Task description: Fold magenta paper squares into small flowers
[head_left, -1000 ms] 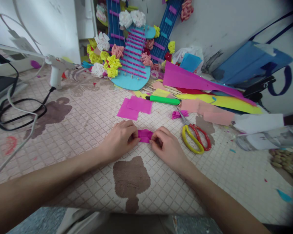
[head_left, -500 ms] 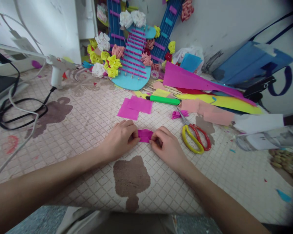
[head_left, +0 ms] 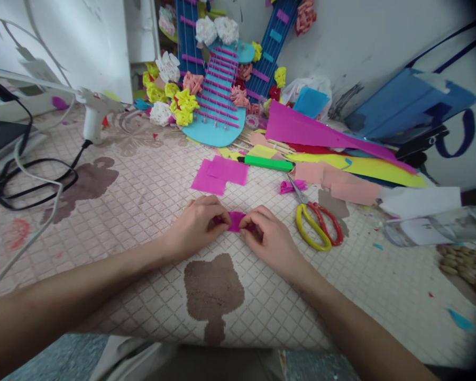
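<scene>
A small piece of magenta paper [head_left: 235,221] is stretched between my two hands, low over the patterned tablecloth. My left hand [head_left: 202,223] pinches its left end, and my right hand [head_left: 268,233] pinches the right end; the fingertips hide both ends. Just beyond the hands lie flat magenta paper squares [head_left: 210,179], overlapping. To the right rest scissors [head_left: 313,226] with one yellow and one red handle, their tip by a crumpled magenta paper piece [head_left: 287,186]. A green marker [head_left: 267,163] lies behind them.
At the back stands a blue paper craft [head_left: 212,127] with magenta strips, among crumpled paper flowers [head_left: 184,107]. Coloured paper sheets [head_left: 321,129] are piled at back right. A white glue gun [head_left: 91,119] with cables is at left. A clear bottle [head_left: 440,225] lies at right.
My hands have drawn slightly closer together along the magenta paper, so less of it shows between the fingers. The other things lie as before.
</scene>
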